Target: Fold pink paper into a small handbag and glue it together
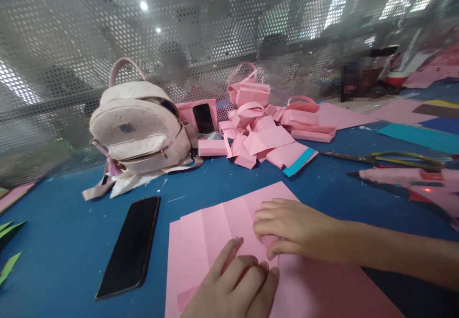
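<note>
Pink sheet (186, 256): lower part cut off by the frame, as is the wrist of the left hand (236, 284) over it. Right of the sheet, the glue gun (398, 176) is truncated; beyond it, shapes behind the perforated mesh (211, 16) are blurred.

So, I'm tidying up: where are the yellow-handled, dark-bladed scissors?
In the head view, the scissors lie at the right on the blue tabletop, just beyond the pink glue gun.

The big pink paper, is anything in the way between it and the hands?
Nothing visible blocks them: the left hand and right hand are right at the big pink paper. The black phone lies apart from it, to the left.
</note>
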`<state>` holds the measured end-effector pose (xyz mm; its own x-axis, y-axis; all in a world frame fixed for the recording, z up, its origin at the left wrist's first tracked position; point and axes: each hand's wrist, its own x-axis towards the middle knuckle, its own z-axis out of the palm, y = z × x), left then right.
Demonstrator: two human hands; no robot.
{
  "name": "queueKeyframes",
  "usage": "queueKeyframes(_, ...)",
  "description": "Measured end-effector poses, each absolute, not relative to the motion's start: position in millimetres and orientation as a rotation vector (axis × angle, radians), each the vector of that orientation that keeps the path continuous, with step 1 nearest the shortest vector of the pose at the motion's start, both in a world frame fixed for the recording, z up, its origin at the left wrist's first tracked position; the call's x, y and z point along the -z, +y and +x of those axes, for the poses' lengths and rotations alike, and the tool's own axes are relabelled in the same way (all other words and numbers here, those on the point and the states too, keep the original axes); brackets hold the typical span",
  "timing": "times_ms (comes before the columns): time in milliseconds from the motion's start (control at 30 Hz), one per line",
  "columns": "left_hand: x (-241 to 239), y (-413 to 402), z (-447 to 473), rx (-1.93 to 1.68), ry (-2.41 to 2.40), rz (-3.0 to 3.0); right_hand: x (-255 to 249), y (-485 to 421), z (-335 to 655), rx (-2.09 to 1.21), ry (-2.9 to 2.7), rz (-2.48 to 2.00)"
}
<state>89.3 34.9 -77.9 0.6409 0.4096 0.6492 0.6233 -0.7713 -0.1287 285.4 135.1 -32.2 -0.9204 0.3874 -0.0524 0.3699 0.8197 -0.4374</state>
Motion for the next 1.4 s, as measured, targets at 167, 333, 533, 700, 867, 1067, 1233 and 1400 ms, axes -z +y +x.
queueKeyframes(167,77.5,35.7,92.8,0.899,-0.832,-2.483,35.8,135.2,288.8,-0.752,-2.909,-0.678)
queueKeyframes(333,80.4,35.2,95.2,0.913,-0.859,-2.447,48.4,128.2,297.0,-0.715,-2.728,-0.814)
queueKeyframes(533,94.6,34.9,98.8,1.007,-0.896,-2.353,50.7,109.2,312.0,-0.3,-2.552,-0.676)
queueKeyframes(700,104.1,37.7,102.9,1.037,-0.89,-2.299,53.7,104.6,326.2,-0.072,-2.728,-0.335)
queueKeyframes(867,107.7,40.5,105.4,1.116,-0.933,-2.248,57.0,114.5,330.1,-0.437,-2.823,-0.447)
queueKeyframes(1067,102.7,38.7,93.4,0.783,-0.846,-2.414,56.3,120.5,329.9,-0.368,-2.812,-0.579)
queueKeyframes(1233,100.7,41.4,99.1,1.005,-0.879,-2.327,51.6,118.3,327.8,-0.314,-2.807,-0.594)
queueKeyframes(1400,79.4,46.1,87.6,0.735,-0.746,-2.497,50.8,113.1,331.0,-0.413,-2.812,-0.665)
